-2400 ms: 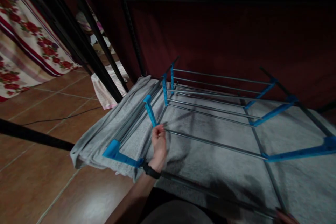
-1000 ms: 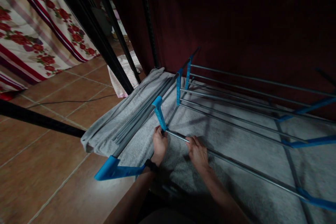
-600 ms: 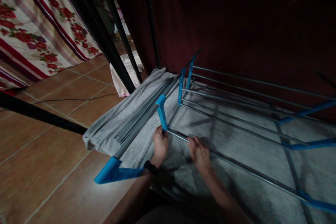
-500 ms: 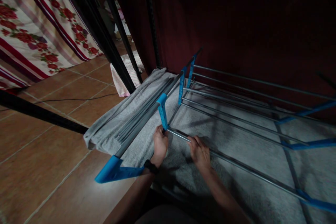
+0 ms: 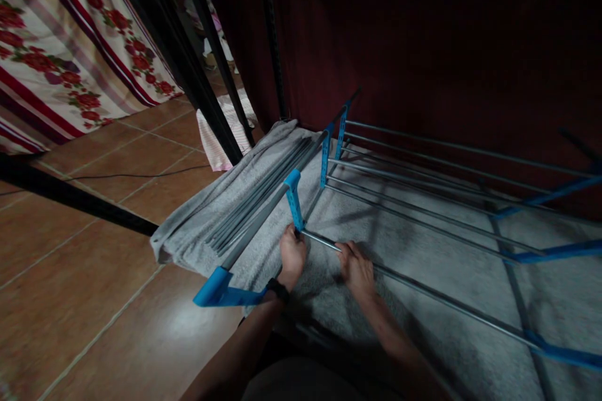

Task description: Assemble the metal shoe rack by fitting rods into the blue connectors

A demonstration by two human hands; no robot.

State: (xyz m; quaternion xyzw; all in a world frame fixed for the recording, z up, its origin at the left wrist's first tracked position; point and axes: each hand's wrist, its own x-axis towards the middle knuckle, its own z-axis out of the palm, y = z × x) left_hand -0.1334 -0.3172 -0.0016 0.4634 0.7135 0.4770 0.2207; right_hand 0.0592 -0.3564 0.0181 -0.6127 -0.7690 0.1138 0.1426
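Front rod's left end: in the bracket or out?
Cannot tell: the rod meets the bracket by the left hand, no gap showing; the joint's too small.

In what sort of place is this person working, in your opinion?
Probably a room in a home, though I cannot be certain: there are brown floor tiles, a white hanging cloth with red printed flowers, and a fluffy grey blanket spread beneath thin grey metal rods.
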